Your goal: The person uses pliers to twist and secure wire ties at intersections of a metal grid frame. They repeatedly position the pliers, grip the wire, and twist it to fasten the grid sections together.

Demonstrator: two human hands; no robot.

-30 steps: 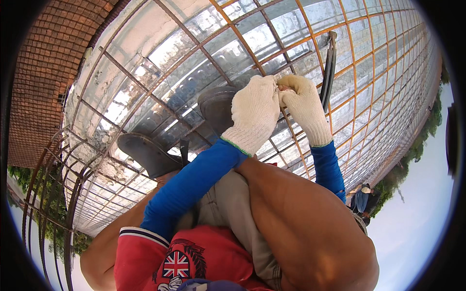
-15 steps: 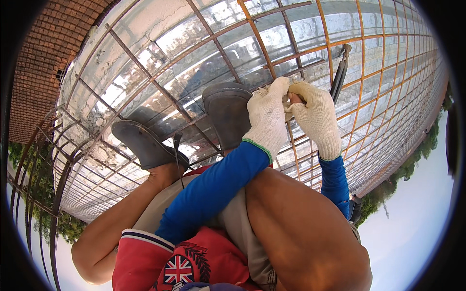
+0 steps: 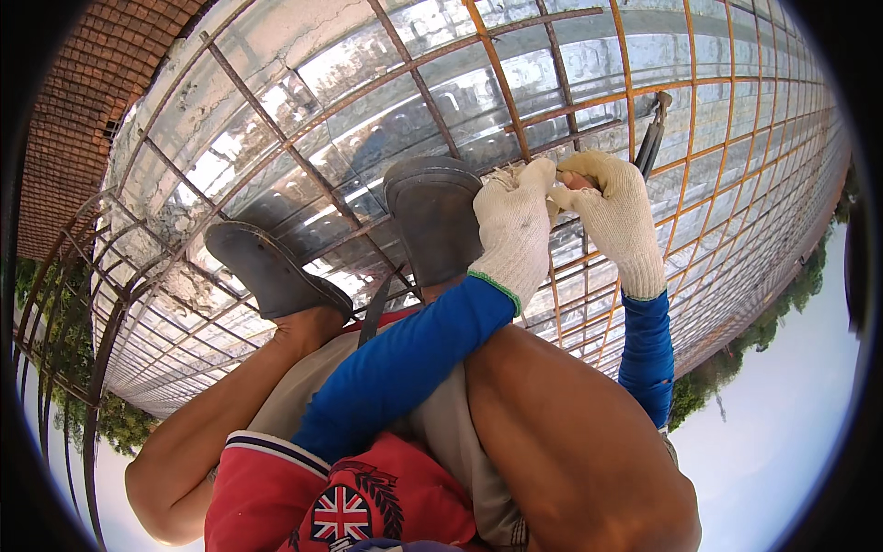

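The left hand (image 3: 517, 225) and right hand (image 3: 621, 210) meet, fingers curled, over the steel grid (image 3: 631, 94) underfoot, perhaps steadying each other; whether they hold anything, I cannot tell. Pincers (image 3: 654, 133) lie beyond the right hand, within reach.

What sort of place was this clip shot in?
Most likely an outdoor building site, perhaps on a raised deck: a rebar grid lies over shiny metal sheets, a reddish tiled roof shows alongside, and open sky shows at the edge.

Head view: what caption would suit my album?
White-gloved left hand and right hand, close together above a rusty rebar grid.
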